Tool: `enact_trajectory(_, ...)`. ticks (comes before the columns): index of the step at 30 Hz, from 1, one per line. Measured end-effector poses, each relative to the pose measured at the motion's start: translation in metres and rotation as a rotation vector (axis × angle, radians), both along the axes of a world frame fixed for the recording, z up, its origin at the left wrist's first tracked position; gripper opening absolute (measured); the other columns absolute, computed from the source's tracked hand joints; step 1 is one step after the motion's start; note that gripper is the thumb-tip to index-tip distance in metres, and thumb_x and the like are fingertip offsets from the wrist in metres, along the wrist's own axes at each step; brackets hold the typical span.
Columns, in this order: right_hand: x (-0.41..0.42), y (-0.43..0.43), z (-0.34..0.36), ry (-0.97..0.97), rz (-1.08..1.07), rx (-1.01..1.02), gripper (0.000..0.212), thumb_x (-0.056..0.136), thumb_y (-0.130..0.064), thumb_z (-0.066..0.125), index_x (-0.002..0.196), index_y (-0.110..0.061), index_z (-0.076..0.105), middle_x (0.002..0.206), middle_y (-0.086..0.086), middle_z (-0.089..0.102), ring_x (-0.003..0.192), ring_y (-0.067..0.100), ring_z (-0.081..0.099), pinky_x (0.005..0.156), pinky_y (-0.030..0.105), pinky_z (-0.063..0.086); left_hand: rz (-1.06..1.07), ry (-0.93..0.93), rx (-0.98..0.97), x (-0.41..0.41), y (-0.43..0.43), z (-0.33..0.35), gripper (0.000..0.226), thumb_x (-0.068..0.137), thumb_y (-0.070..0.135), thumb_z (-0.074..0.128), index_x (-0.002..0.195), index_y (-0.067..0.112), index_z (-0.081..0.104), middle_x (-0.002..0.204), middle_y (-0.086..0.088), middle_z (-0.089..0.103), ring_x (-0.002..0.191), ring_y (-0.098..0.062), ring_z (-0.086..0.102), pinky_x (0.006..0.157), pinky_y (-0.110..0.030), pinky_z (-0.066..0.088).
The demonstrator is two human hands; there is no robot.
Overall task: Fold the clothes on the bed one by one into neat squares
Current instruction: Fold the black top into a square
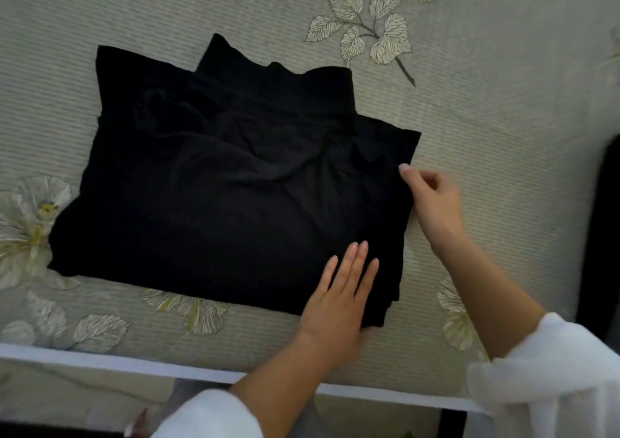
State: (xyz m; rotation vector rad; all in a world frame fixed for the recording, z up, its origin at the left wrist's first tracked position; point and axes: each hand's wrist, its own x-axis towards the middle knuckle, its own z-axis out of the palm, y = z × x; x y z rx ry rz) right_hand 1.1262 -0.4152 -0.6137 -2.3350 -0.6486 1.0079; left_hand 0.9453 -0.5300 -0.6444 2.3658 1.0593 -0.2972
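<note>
Garment (218, 202) of black cloth lies part-folded mid-bed (100, 8), rumpled along its far edge, not yet a square. Left hand (339, 296) presses flat on its near right corner, grip open. Right hand (432, 202) curls at the right edge; whether its grip pinches cloth I cannot tell. Next, probably: lift that edge and carry it leftward, corners matched

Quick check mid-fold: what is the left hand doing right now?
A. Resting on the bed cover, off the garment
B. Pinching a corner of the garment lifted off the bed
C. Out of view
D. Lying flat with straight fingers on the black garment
D: the left hand lies flat with straight fingers on the black garment, near its near right corner.
</note>
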Motion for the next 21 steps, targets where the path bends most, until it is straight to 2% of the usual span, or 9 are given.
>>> enact_trajectory(2, -0.017, -0.003, -0.001, -0.05, 0.052, -0.006, 0.061, 0.076, -0.048, 0.074, 0.119, -0.01, 0.052, 0.117, 0.005, 0.058, 0.105, 0.016, 0.059, 0.09, 0.028, 0.049, -0.008, -0.013, 0.002, 0.0, 0.001, 0.001, 0.085, 0.083, 0.04, 0.047, 0.149, 0.006, 0.006, 0.158, -0.02, 0.001, 0.146, -0.032, -0.001, 0.116, -0.045, -0.006)
enact_trajectory(5, -0.037, 0.002, 0.001, -0.01, 0.074, -0.009, 0.054, 0.078, -0.028, 0.076, 0.122, -0.013, 0.048, 0.107, -0.005, 0.059, 0.099, 0.012, 0.06, 0.087, 0.028, 0.05, 0.039, -0.101, -0.121, -0.002, 0.006, 0.01, 0.07, 0.082, 0.033, 0.026, 0.147, 0.008, 0.026, 0.156, -0.017, 0.018, 0.145, -0.026, 0.008, 0.12, -0.046, 0.005)
enact_trajectory(8, -0.047, 0.016, 0.011, 0.296, -0.161, -0.007, 0.052, 0.069, -0.016, 0.076, 0.118, -0.005, 0.06, 0.101, 0.007, 0.071, 0.094, 0.025, 0.069, 0.087, 0.039, 0.055, 0.222, -0.402, -0.35, -0.013, 0.026, 0.037, 0.053, 0.096, 0.026, 0.035, 0.148, 0.016, 0.03, 0.158, -0.002, 0.019, 0.145, -0.008, 0.002, 0.119, -0.03, -0.002)
enact_trajectory(10, -0.052, 0.027, 0.031, 0.582, -0.315, -0.011, 0.04, 0.072, -0.015, 0.069, 0.111, -0.005, 0.068, 0.1, 0.011, 0.073, 0.094, 0.028, 0.07, 0.086, 0.041, 0.056, 0.463, -0.602, -0.693, -0.033, 0.046, 0.061, 0.042, 0.097, 0.018, 0.047, 0.139, 0.02, 0.044, 0.145, 0.002, 0.043, 0.136, -0.008, 0.033, 0.116, -0.027, 0.022)
enact_trajectory(12, -0.058, 0.039, 0.052, 0.744, -0.327, 0.022, 0.027, 0.081, -0.013, 0.057, 0.105, -0.007, 0.069, 0.102, 0.009, 0.073, 0.093, 0.025, 0.071, 0.082, 0.035, 0.056, 0.673, -0.755, -0.857, -0.061, 0.069, 0.083, 0.028, 0.094, 0.011, 0.055, 0.121, 0.019, 0.06, 0.116, -0.002, 0.064, 0.109, -0.015, 0.059, 0.095, -0.032, 0.047)
enact_trajectory(16, -0.095, 0.064, 0.076, 0.777, -0.289, 0.18, 0.011, 0.081, -0.005, 0.054, 0.086, -0.01, 0.063, 0.104, 0.01, 0.065, 0.101, 0.026, 0.065, 0.097, 0.035, 0.048, 1.034, -0.993, -1.179, -0.132, 0.103, 0.1, 0.026, 0.085, 0.003, 0.061, 0.1, 0.021, 0.072, 0.104, -0.004, 0.072, 0.099, -0.017, 0.068, 0.081, -0.025, 0.054)
enact_trajectory(18, -0.127, 0.082, 0.081, 0.762, -0.24, 0.264, 0.014, 0.08, -0.002, 0.055, 0.091, -0.008, 0.059, 0.097, 0.009, 0.061, 0.091, 0.023, 0.061, 0.081, 0.029, 0.052, 1.205, -1.148, -1.268, -0.164, 0.111, 0.1, 0.028, 0.074, 0.004, 0.061, 0.093, 0.02, 0.076, 0.106, -0.006, 0.072, 0.1, -0.018, 0.067, 0.08, -0.026, 0.054)
enact_trajectory(20, -0.166, 0.101, 0.086, 0.712, -0.155, 0.342, 0.018, 0.079, 0.001, 0.057, 0.094, -0.008, 0.055, 0.084, 0.006, 0.06, 0.076, 0.019, 0.061, 0.062, 0.027, 0.052, 1.347, -1.292, -1.306, -0.195, 0.114, 0.097, 0.038, 0.069, 0.001, 0.057, 0.098, 0.015, 0.075, 0.115, -0.009, 0.069, 0.108, -0.023, 0.065, 0.087, -0.033, 0.052)
enact_trajectory(21, -0.186, 0.11, 0.088, 0.695, -0.103, 0.37, 0.017, 0.079, 0.002, 0.059, 0.091, -0.008, 0.054, 0.077, 0.005, 0.059, 0.072, 0.019, 0.061, 0.06, 0.028, 0.051, 1.395, -1.368, -1.308, -0.209, 0.114, 0.096, 0.045, 0.066, -0.004, 0.056, 0.103, 0.013, 0.074, 0.119, -0.01, 0.067, 0.112, -0.025, 0.063, 0.091, -0.036, 0.052)
